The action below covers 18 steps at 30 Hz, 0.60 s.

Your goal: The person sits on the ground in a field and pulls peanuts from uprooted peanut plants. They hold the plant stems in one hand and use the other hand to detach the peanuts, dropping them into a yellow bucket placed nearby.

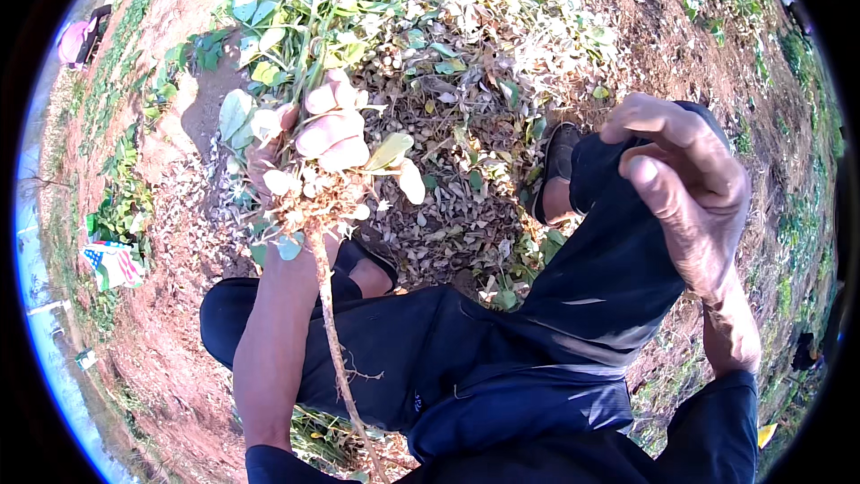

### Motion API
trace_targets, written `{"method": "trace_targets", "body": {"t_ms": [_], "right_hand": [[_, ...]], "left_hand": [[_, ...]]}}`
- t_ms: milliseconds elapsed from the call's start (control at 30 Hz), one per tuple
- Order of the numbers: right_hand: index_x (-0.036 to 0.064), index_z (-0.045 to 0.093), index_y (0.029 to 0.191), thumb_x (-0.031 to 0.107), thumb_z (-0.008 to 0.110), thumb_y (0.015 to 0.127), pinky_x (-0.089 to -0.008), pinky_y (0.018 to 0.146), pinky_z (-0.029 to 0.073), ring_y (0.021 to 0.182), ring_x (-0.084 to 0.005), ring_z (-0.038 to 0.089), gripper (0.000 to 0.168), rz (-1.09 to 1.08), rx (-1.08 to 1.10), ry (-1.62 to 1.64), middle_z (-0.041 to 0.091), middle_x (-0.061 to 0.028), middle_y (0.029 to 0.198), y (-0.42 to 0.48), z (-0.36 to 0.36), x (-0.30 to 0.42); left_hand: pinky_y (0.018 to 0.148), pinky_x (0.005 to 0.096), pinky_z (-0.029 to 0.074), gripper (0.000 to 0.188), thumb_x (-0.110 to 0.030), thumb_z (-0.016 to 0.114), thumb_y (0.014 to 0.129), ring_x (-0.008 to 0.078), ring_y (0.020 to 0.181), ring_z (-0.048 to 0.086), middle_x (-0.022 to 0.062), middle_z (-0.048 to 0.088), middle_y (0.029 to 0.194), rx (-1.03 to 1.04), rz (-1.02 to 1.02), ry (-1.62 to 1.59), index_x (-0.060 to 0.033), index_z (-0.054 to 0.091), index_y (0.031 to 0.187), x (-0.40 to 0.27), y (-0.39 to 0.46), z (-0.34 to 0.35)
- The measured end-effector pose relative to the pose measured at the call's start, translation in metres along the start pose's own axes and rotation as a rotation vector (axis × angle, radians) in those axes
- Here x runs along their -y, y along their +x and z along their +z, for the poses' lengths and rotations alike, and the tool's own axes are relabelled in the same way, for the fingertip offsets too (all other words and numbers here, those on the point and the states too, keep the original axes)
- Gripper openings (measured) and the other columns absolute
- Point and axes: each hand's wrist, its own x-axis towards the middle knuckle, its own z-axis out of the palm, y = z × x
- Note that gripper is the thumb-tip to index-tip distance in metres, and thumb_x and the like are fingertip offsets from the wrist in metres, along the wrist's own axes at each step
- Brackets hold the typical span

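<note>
My left hand (pixel 334 122) is closed around the stems of an uprooted peanut plant, just above its root crown. The plant's long brown taproot (pixel 330 309) hangs towards me over my thigh. Pale peanut pods (pixel 411 181) cling around the soil-flecked crown, and green leaves stick out beyond my fist. My right hand (pixel 685 181) is raised over my right knee, its fingers curled and the thumb apart from the index fingertip. Nothing shows between them. On the ground between my feet lies a heap of dry leaves (pixel 457 228), with loose pods (pixel 410 131) among them.
My legs in dark trousers (pixel 430 349) are bent, with shoes (pixel 561 151) beside the leaf heap. More leafy plants (pixel 322 7) lie ahead. A printed bag (pixel 114 265) sits on bare soil at the left. Another person (pixel 80 40) is far off at upper left.
</note>
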Motion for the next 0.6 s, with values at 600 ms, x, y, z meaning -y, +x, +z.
{"method": "trace_targets", "body": {"t_ms": [600], "right_hand": [[0.004,0.059,0.11,0.011,0.08,0.078,-0.0258,0.079,0.051,0.09,-0.0085,0.061,0.039,0.161,0.377,0.182,0.064,-0.0026,0.098,0.049,0.139,-0.021]], "left_hand": [[0.066,0.0284,0.047,0.04,-0.011,0.056,0.091,0.0152,0.07,0.055,0.0047,0.053,0.087,-0.179,0.13,0.007,0.0076,0.041,0.122,-0.003,-0.018,0.006]]}}
